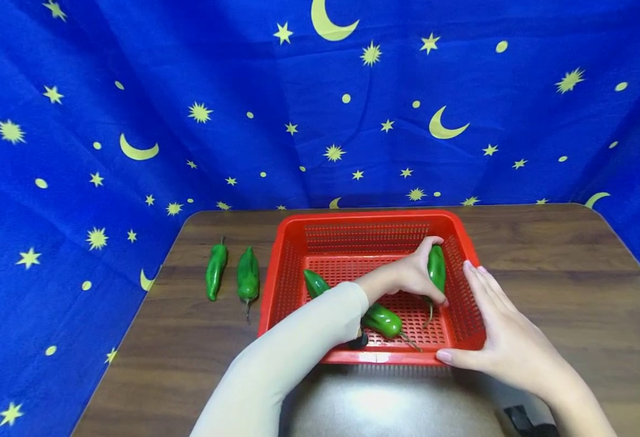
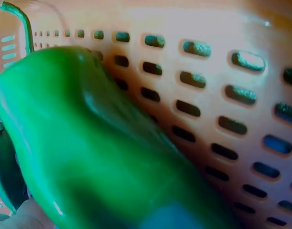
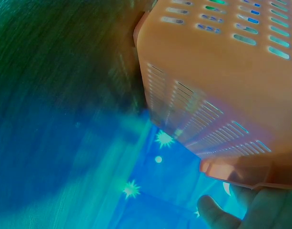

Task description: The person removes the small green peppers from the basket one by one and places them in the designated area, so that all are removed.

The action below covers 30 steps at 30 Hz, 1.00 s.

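OK, head view, L to R. Red basket [image 1: 352, 215] mid-table holds green peppers. At its L side a pepper end [image 1: 315, 283] pokes out past the pale sleeve [image 1: 292, 349]; R of the sleeve, a stem-end pepper piece [image 1: 385, 320] points to the near wall. Arm hides the middle, so can't tell if that's 1 pepper or 2. Further R, the held pepper [image 1: 436, 267] is inside the basket nr the R wall, stem toward the near side. L hand [image 1: 415, 273] is clamped on it, thumb + fingers at opposite ends. L wrist cam: same pepper fills most of the view, slotted wall just beside, part of a darker pepper at the L edge.

Around it: 2 more peppers on the table, L of basket: slim pepper [image 1: 216, 271], then fatter pepper [image 1: 249, 274] w/ stem pointing nr side. Shiny grey surface [image 1: 385, 400] in front of basket. R hand [image 1: 505, 337] at the near R corner, thumb + fingers spread apart, thumb by near rim, fingertips by R rim. Wood table [image 1: 560, 279] beyond. Blue cloth [image 1: 276, 73] w/ yellow stars + moons behind.
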Each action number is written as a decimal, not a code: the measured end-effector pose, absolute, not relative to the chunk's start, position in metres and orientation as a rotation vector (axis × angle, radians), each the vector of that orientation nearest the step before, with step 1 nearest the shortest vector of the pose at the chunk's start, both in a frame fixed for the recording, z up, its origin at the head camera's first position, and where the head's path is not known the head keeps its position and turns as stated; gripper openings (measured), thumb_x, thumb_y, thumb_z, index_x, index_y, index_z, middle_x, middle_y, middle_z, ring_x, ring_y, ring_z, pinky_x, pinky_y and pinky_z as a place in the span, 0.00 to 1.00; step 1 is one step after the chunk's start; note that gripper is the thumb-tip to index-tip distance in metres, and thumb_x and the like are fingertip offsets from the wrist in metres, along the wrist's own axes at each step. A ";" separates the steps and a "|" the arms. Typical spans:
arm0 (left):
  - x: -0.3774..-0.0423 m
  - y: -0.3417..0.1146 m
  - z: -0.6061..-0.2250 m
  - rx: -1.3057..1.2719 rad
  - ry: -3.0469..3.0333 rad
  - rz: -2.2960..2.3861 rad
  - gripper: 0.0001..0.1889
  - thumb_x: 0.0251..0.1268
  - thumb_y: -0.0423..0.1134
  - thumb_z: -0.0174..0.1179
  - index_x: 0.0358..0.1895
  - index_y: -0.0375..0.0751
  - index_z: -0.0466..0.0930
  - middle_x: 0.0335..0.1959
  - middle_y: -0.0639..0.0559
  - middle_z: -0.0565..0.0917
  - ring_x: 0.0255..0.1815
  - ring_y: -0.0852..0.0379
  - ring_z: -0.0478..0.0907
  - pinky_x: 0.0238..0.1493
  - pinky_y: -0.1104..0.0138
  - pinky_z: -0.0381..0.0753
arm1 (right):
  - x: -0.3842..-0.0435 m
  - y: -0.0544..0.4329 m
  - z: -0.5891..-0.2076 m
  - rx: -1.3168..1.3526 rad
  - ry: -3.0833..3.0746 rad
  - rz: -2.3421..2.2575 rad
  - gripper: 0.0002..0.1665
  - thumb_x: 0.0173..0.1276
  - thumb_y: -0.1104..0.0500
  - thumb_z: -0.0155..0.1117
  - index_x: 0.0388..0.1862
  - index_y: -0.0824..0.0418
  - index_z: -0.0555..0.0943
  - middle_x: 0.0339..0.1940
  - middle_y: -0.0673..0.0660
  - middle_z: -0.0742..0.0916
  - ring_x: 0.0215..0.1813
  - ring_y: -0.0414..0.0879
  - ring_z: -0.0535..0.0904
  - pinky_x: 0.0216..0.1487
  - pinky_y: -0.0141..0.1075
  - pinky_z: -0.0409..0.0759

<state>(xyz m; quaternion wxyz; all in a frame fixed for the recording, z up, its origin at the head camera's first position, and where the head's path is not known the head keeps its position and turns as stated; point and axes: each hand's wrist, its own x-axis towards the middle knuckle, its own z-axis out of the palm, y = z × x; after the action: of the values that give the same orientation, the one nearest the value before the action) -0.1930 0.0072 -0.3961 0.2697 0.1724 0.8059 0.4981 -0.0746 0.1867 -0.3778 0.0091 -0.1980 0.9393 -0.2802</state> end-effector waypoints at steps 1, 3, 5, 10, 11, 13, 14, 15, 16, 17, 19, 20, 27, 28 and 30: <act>-0.193 0.006 -0.396 0.462 2.173 1.355 0.61 0.37 0.29 0.80 0.75 0.55 0.48 0.48 0.53 0.75 0.42 0.65 0.74 0.51 0.76 0.73 | -0.075 0.186 -0.377 -0.618 2.931 -0.872 0.78 0.46 0.32 0.79 0.83 0.49 0.38 0.83 0.59 0.51 0.84 0.55 0.42 0.62 0.73 0.63; -0.193 0.003 -0.397 0.431 2.181 1.369 0.62 0.36 0.30 0.81 0.75 0.56 0.47 0.47 0.54 0.74 0.42 0.65 0.75 0.51 0.76 0.73 | -0.076 0.183 -0.376 -0.626 2.922 -0.861 0.78 0.46 0.31 0.78 0.83 0.49 0.38 0.83 0.59 0.50 0.83 0.55 0.43 0.61 0.72 0.64; -0.193 0.000 -0.399 0.404 2.196 1.373 0.64 0.35 0.31 0.82 0.76 0.57 0.46 0.49 0.54 0.74 0.43 0.65 0.75 0.52 0.75 0.74 | -0.077 0.179 -0.376 -0.635 2.911 -0.851 0.77 0.47 0.30 0.77 0.83 0.49 0.38 0.84 0.59 0.50 0.83 0.55 0.44 0.62 0.71 0.65; -0.193 -0.003 -0.400 0.398 2.202 1.392 0.65 0.36 0.30 0.82 0.78 0.58 0.45 0.53 0.53 0.75 0.45 0.64 0.75 0.54 0.74 0.74 | -0.078 0.176 -0.376 -0.635 2.900 -0.837 0.77 0.48 0.29 0.75 0.83 0.49 0.38 0.84 0.58 0.49 0.83 0.56 0.45 0.63 0.71 0.65; -0.193 -0.003 -0.400 0.406 2.204 1.393 0.65 0.36 0.30 0.81 0.78 0.58 0.44 0.54 0.53 0.75 0.46 0.64 0.75 0.56 0.74 0.73 | -0.077 0.177 -0.376 -0.634 2.903 -0.840 0.77 0.47 0.29 0.75 0.83 0.50 0.38 0.84 0.58 0.49 0.83 0.56 0.45 0.63 0.71 0.65; -0.193 -0.001 -0.399 0.420 2.213 1.386 0.65 0.38 0.30 0.81 0.78 0.58 0.44 0.57 0.51 0.75 0.49 0.64 0.74 0.59 0.73 0.71 | -0.077 0.178 -0.376 -0.635 2.911 -0.846 0.77 0.47 0.29 0.76 0.83 0.50 0.39 0.84 0.58 0.49 0.83 0.55 0.45 0.63 0.70 0.65; -0.193 0.000 -0.399 0.424 2.224 1.379 0.64 0.39 0.30 0.80 0.78 0.58 0.44 0.59 0.51 0.74 0.50 0.63 0.74 0.60 0.73 0.70 | -0.077 0.179 -0.376 -0.636 2.916 -0.849 0.77 0.47 0.29 0.76 0.83 0.50 0.39 0.84 0.59 0.50 0.83 0.55 0.45 0.64 0.70 0.65; -0.193 0.001 -0.398 0.428 2.235 1.370 0.64 0.40 0.31 0.80 0.79 0.59 0.44 0.60 0.50 0.74 0.51 0.63 0.74 0.61 0.73 0.70 | -0.076 0.180 -0.376 -0.637 2.919 -0.853 0.77 0.47 0.29 0.76 0.83 0.50 0.39 0.84 0.59 0.50 0.83 0.55 0.44 0.64 0.69 0.65; -0.193 0.002 -0.397 0.431 2.242 1.364 0.63 0.41 0.31 0.79 0.79 0.59 0.44 0.61 0.49 0.74 0.52 0.62 0.74 0.61 0.72 0.70 | -0.076 0.180 -0.376 -0.637 2.923 -0.855 0.77 0.47 0.29 0.76 0.83 0.50 0.39 0.84 0.59 0.50 0.83 0.55 0.44 0.65 0.69 0.65; -0.193 0.003 -0.396 0.430 2.250 1.357 0.63 0.41 0.31 0.79 0.79 0.59 0.44 0.62 0.48 0.74 0.52 0.62 0.74 0.61 0.72 0.70 | -0.076 0.181 -0.376 -0.637 2.926 -0.858 0.77 0.47 0.30 0.76 0.83 0.50 0.40 0.83 0.59 0.50 0.83 0.55 0.44 0.65 0.69 0.65; -0.193 0.004 -0.395 0.420 2.251 1.351 0.62 0.42 0.32 0.79 0.79 0.60 0.44 0.62 0.48 0.74 0.51 0.62 0.75 0.58 0.71 0.74 | -0.076 0.182 -0.376 -0.632 2.927 -0.858 0.77 0.46 0.29 0.76 0.83 0.50 0.39 0.84 0.59 0.50 0.83 0.55 0.44 0.65 0.69 0.65; -0.193 0.005 -0.394 0.410 2.233 1.364 0.62 0.42 0.31 0.78 0.79 0.61 0.44 0.61 0.48 0.74 0.49 0.61 0.76 0.55 0.68 0.79 | -0.075 0.183 -0.376 -0.627 2.927 -0.855 0.77 0.47 0.29 0.76 0.83 0.50 0.39 0.84 0.59 0.50 0.83 0.55 0.44 0.65 0.69 0.65; -0.193 0.007 -0.387 0.393 2.098 1.455 0.63 0.42 0.25 0.77 0.78 0.65 0.44 0.52 0.45 0.73 0.29 0.57 0.80 0.28 0.55 0.87 | -0.073 0.186 -0.374 -0.603 2.931 -0.846 0.77 0.47 0.29 0.76 0.83 0.50 0.38 0.84 0.59 0.50 0.83 0.56 0.45 0.64 0.70 0.65; -0.193 0.008 -0.386 0.402 2.094 1.463 0.63 0.42 0.25 0.77 0.78 0.65 0.45 0.52 0.45 0.73 0.28 0.57 0.80 0.28 0.55 0.87 | -0.073 0.187 -0.374 -0.601 2.934 -0.845 0.78 0.47 0.28 0.75 0.83 0.50 0.38 0.84 0.59 0.50 0.83 0.56 0.44 0.64 0.70 0.65; -0.192 0.009 -0.382 0.424 2.090 1.476 0.62 0.42 0.24 0.75 0.78 0.64 0.44 0.51 0.45 0.73 0.26 0.57 0.79 0.27 0.56 0.86 | -0.072 0.188 -0.374 -0.599 2.942 -0.845 0.78 0.46 0.28 0.75 0.83 0.50 0.39 0.83 0.59 0.50 0.83 0.56 0.44 0.64 0.69 0.65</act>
<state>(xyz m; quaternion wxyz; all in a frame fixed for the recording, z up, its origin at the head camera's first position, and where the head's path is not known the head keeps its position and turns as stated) -0.1922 0.0086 -0.3822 0.2706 0.1575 0.7758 0.5478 -0.0723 0.1881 -0.3736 0.0114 -0.1922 0.9432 -0.2708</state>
